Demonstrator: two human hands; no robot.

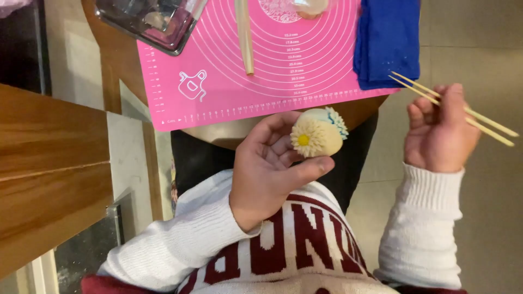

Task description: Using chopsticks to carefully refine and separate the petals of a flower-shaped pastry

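The sweet (318, 132) sits in the left hand (272, 166), held up in front of the chest just below the table edge, cradled between the curled fingers behind it and the thumb pressed along its underside. It is a small rounded dome, pale cream and matt, with a daisy of fine cut petals and a yellow centre on the near face and a fringe of pale blue petals along its far edge. It looks like soft dough or paste: light, easily dented, and its thin petals would crush under any touch, so the smooth plain sides and base are the safe places to hold it, as the hand does now. The right hand (440, 130) is well apart to the side, fingers curled around two thin wooden sticks (463, 111), stiff, pale and pointed, which jut out past the hand on both sides. Beyond lies a pink mat (229, 92), flexible and smooth, printed with white rings and rulers. On it rest a long pale rod (244, 35) and a shiny metal tray (150, 22); a folded blue cloth (388, 41) overlaps its right edge.
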